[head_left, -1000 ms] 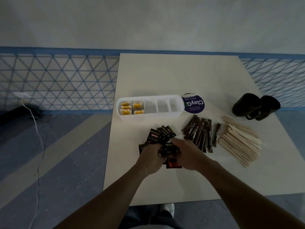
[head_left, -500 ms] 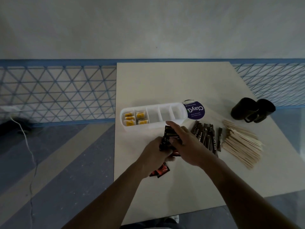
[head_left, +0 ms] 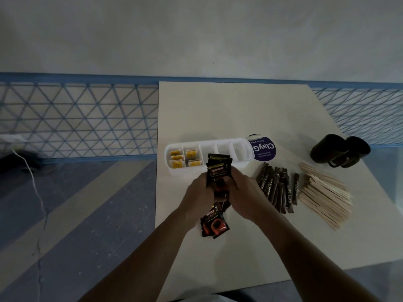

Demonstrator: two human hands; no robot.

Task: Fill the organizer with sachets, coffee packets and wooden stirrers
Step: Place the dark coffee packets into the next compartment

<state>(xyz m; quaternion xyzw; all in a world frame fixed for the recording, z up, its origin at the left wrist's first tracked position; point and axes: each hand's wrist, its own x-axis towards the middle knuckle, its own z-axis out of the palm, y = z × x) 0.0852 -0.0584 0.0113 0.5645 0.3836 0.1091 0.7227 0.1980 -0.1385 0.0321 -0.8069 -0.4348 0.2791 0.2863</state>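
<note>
A white organizer (head_left: 239, 163) with several compartments lies across the table; its two left compartments hold yellow sachets (head_left: 184, 158). Both my left hand (head_left: 199, 192) and my right hand (head_left: 244, 192) grip a stack of black coffee packets (head_left: 218, 168), held upright just in front of the organizer's middle. Two more black-and-orange packets (head_left: 214, 224) lie on the table below my hands. Dark stick sachets (head_left: 277, 188) are fanned out to the right, with a pile of wooden stirrers (head_left: 325, 195) beyond them.
A round purple-labelled lid (head_left: 263, 148) sits at the organizer's right end. Two dark mugs (head_left: 340, 150) stand at the far right of the table (head_left: 239, 110). A blue lattice fence runs behind, and a white cable crosses the floor at the left.
My hands gathered the coffee packets from the table, lifted them and carried them up toward the organizer. Two packets stayed on the table.
</note>
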